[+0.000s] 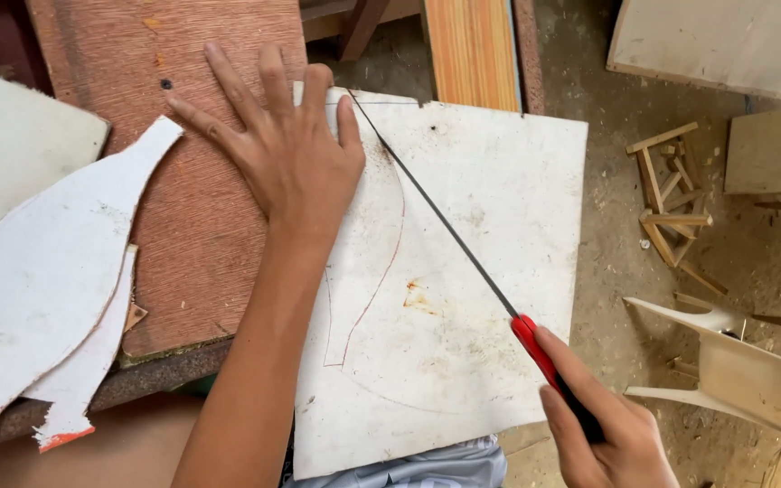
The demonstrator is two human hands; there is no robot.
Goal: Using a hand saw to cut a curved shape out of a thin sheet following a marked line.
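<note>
My left hand (282, 145) lies flat with fingers spread, pressing on the upper left part of a white board (481, 271) and the brown workbench top (183, 226) beside it. The white board carries a curved outline drawn in red pencil. My right hand (612, 434) grips the red and black handle of a thin saw (445, 217). Its narrow blade runs diagonally up to the board's top edge, close to my left index finger.
A curved white cut-out piece (47, 289) and a narrower offcut (79, 380) rest on the bench at left. An orange-striped plank (472, 50) leans at the top. Small wooden frames (671, 208), a pale chair-shaped piece (734, 361) and sawdust cover the floor at right.
</note>
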